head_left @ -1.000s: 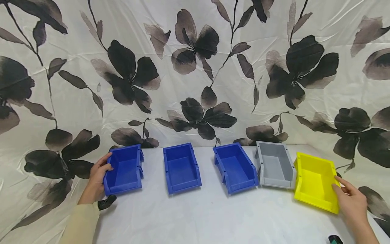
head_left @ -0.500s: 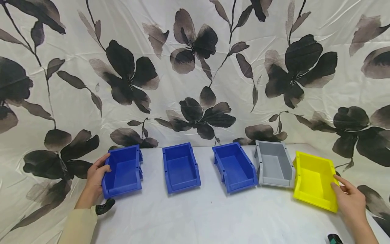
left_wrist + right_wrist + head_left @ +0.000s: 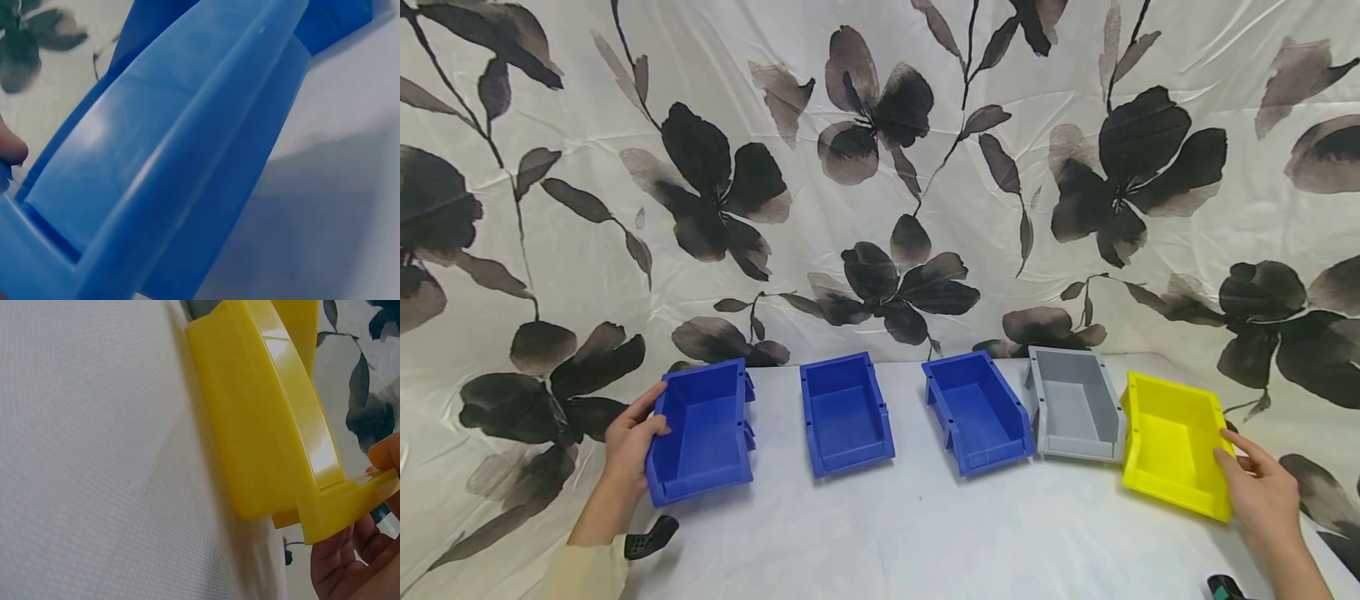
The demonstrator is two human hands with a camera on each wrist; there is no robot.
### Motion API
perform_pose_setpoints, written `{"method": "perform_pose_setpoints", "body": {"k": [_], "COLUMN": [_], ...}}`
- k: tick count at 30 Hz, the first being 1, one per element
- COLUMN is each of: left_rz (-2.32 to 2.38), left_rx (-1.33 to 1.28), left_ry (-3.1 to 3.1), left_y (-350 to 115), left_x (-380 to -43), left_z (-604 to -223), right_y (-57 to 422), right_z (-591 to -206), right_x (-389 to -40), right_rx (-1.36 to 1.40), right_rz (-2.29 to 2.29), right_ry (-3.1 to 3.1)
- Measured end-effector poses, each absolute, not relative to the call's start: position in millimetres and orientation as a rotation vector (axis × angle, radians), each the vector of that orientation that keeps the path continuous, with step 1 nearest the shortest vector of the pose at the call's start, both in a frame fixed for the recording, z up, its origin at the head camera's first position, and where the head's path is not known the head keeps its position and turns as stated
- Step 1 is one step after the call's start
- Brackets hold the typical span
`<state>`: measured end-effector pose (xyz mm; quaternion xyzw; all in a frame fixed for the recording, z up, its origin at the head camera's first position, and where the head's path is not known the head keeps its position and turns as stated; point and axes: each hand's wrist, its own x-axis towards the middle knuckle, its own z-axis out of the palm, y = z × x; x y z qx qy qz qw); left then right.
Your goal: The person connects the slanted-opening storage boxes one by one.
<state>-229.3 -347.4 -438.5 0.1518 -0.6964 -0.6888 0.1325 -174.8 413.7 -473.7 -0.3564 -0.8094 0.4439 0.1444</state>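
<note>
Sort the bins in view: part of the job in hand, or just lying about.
Job, judging by contact:
leftmost blue bin, in the left grip
yellow bin, in the right grip

Apparently lying about:
second blue bin
third blue bin
grey bin

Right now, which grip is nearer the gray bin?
Right. The right grip holds the yellow bin, which is between it and the gray bin. The left grip holds the leftmost blue bin, with two more blue bins between that and the gray bin.
</note>
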Motion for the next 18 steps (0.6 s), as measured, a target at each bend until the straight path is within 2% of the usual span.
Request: {"method": "perform_pose_setpoints", "body": {"k": [8,18], "left_rz": [-1.955,-1.958], "left_rx": [0.331,0.349], "left_ry": [-2.042,-2.055], "left_y": [-325.7,-299.7], "left_x": [-205.3,-181.4], "left_z": [-422.5,-400.7], "right_y": [410.3,415.4], "right_z": [-470.8,-476.2], "right_x": [-171.0,-174.1], "right_rx": [-1.015,-1.018], "right_rz": [1.295,1.306], "right_ry": [-2.337,-2.338]}}
